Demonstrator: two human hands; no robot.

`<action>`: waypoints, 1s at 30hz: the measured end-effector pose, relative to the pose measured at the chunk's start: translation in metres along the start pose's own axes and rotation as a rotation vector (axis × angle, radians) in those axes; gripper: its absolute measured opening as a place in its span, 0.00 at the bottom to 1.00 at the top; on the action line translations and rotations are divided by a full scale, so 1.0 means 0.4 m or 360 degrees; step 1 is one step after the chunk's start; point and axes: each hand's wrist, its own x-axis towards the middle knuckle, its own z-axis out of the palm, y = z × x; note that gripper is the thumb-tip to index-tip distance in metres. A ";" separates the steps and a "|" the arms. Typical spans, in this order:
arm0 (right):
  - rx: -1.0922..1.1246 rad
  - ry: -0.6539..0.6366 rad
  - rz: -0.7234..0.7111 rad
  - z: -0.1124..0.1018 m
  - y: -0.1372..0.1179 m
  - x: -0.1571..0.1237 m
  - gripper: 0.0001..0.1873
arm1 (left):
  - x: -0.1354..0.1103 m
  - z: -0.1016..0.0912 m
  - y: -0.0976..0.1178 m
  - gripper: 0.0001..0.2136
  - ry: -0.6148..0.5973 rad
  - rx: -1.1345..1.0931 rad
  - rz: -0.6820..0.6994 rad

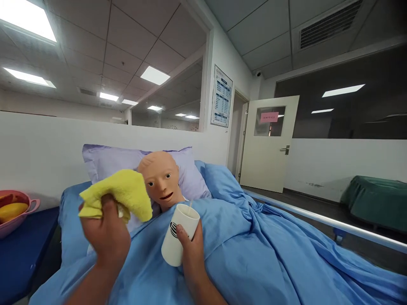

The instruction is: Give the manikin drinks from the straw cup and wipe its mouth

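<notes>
A folded yellow towel point(122, 190) is pinched in my left hand point(106, 233), raised beside the head of a training manikin point(162, 180). The towel overlaps the edge of the manikin's face in view; whether they touch I cannot tell. My right hand point(192, 250) is wrapped round a white cup point(173, 239) with a dark striped round mark. The cup leans to the right, over the blue quilt point(241, 250), and a thin pale stick, maybe a straw, shows at its rim. The manikin lies with its head on a lilac pillow point(111, 163), its body covered by the quilt.
On the left, a pink basin point(19, 220) with yellow and red items stands on a dark blue surface point(23, 258). A white bed rail point(318, 222) runs along the right side. Beyond are an ajar door point(270, 161) and a green covered object point(377, 203).
</notes>
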 end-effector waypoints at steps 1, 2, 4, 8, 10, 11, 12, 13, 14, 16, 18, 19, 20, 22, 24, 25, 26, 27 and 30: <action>0.0013 -0.0001 -0.0013 -0.001 0.002 0.001 0.34 | -0.002 0.024 -0.013 0.11 -0.0041 0.0067 0.0217; 0.0026 -0.0010 -0.0031 -0.002 0.005 0.003 0.33 | -0.007 0.045 -0.031 0.09 -0.0154 0.0125 0.0450; 0.0046 -0.0022 -0.0053 -0.005 0.010 0.008 0.33 | -0.024 0.075 -0.080 0.10 -0.0723 0.0195 0.1006; 0.0045 0.0050 -0.0084 -0.005 0.010 0.014 0.35 | -0.059 0.090 -0.172 0.16 -0.1522 0.0500 0.1788; 0.0024 0.0070 -0.0119 -0.002 0.005 0.013 0.33 | -0.070 0.083 -0.203 0.16 -0.1518 0.0574 0.1860; 0.0019 0.0067 -0.0134 -0.001 0.003 0.012 0.32 | -0.074 0.077 -0.214 0.16 -0.1508 0.0574 0.1849; 0.0016 0.0057 -0.0143 0.000 0.002 0.012 0.31 | -0.077 0.069 -0.224 0.17 -0.1505 0.0562 0.1821; 0.0016 0.0044 -0.0144 0.000 0.001 0.011 0.31 | -0.080 0.060 -0.231 0.17 -0.1509 0.0546 0.1786; 0.0018 0.0028 -0.0140 0.000 0.001 0.011 0.31 | -0.083 0.048 -0.237 0.18 -0.1529 0.0539 0.1741; 0.0018 0.0003 -0.0124 -0.002 0.004 0.011 0.32 | -0.088 0.019 -0.244 0.19 -0.1565 0.0540 0.1642; 0.0030 -0.0016 -0.0113 -0.005 0.011 0.013 0.32 | -0.088 -0.014 -0.241 0.19 -0.1598 0.0525 0.1562; 0.0041 -0.0032 -0.0112 -0.007 0.015 0.015 0.33 | -0.084 -0.028 -0.235 0.19 -0.1617 0.0503 0.1530; 0.0045 -0.0052 -0.0111 -0.008 0.018 0.016 0.33 | -0.078 -0.039 -0.225 0.20 -0.1629 0.0464 0.1500; 0.0041 -0.0088 -0.0111 -0.010 0.022 0.018 0.32 | -0.059 -0.042 -0.195 0.21 -0.1592 0.0352 0.1440; 0.0028 -0.0107 -0.0110 -0.009 0.022 0.019 0.32 | -0.035 -0.018 -0.158 0.23 -0.1433 0.0215 0.1461; 0.0023 -0.0107 -0.0114 -0.008 0.020 0.019 0.32 | -0.025 0.002 -0.141 0.23 -0.1340 0.0154 0.1509; 0.0022 -0.0104 -0.0126 -0.007 0.017 0.018 0.31 | -0.016 0.025 -0.127 0.23 -0.1272 0.0114 0.1577; 0.0023 -0.0098 -0.0140 -0.005 0.014 0.016 0.31 | -0.010 0.049 -0.118 0.23 -0.1249 0.0108 0.1654; 0.0032 -0.0066 -0.0175 0.000 0.007 0.013 0.31 | -0.005 0.099 -0.126 0.21 -0.1444 0.0262 0.1874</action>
